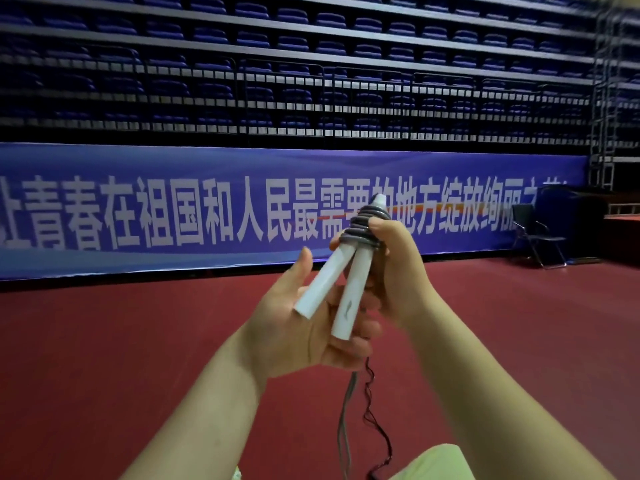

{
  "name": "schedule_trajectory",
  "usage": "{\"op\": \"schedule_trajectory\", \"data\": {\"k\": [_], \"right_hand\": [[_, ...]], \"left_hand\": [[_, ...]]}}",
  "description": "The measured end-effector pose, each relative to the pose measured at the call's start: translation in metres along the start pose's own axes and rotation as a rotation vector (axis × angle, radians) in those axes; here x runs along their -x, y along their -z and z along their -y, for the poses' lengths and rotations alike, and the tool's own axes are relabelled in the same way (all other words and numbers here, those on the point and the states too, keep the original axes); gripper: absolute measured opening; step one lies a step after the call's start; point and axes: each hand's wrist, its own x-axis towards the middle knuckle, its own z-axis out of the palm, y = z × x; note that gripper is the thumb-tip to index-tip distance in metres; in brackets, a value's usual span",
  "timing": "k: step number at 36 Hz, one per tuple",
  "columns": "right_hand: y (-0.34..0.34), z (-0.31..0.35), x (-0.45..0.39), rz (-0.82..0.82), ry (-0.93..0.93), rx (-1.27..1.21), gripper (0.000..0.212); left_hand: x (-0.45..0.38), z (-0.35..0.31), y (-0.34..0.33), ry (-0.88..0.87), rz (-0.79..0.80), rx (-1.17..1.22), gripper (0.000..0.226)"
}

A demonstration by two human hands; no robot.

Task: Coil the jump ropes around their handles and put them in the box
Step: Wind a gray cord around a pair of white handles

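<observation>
Fingers of the left hand curl loosely under the two white handles, cradling them from below, while the right hand closes round their upper part, thumb pressed on the grey rope coils. From where I stand, the wrapping looks partly done: several turns sit tight near the top, yet a good run of loose rope hangs down toward the red floor. More winding is left, I'd judge. No box is in sight.
</observation>
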Motion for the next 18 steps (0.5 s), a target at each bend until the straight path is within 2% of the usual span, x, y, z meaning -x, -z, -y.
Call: {"op": "schedule_trajectory", "data": {"k": [3, 5, 9, 13, 15, 18], "right_hand": [[-0.007, 0.002, 0.002, 0.007, -0.042, -0.013, 0.034], [-0.010, 0.002, -0.001, 0.005, -0.052, 0.062, 0.040], [-0.009, 0.001, -0.007, -0.055, -0.105, 0.367, 0.062], [-0.011, 0.008, -0.008, -0.121, -0.071, 0.635, 0.064], [-0.011, 0.009, -0.008, -0.110, -0.050, 0.762, 0.059], [-0.007, 0.008, -0.010, -0.101, -0.074, 0.779, 0.057]], "left_hand": [[0.000, 0.004, -0.004, -0.008, 0.080, 0.025, 0.074], [0.001, 0.000, -0.006, -0.012, 0.052, 0.055, 0.072], [0.001, -0.011, -0.008, -0.004, -0.111, 0.087, 0.070], [0.002, -0.015, -0.008, -0.004, -0.229, -0.068, 0.067], [0.002, -0.016, -0.010, -0.007, -0.312, -0.176, 0.067], [0.000, -0.016, -0.011, -0.022, -0.423, -0.290, 0.064]]}}
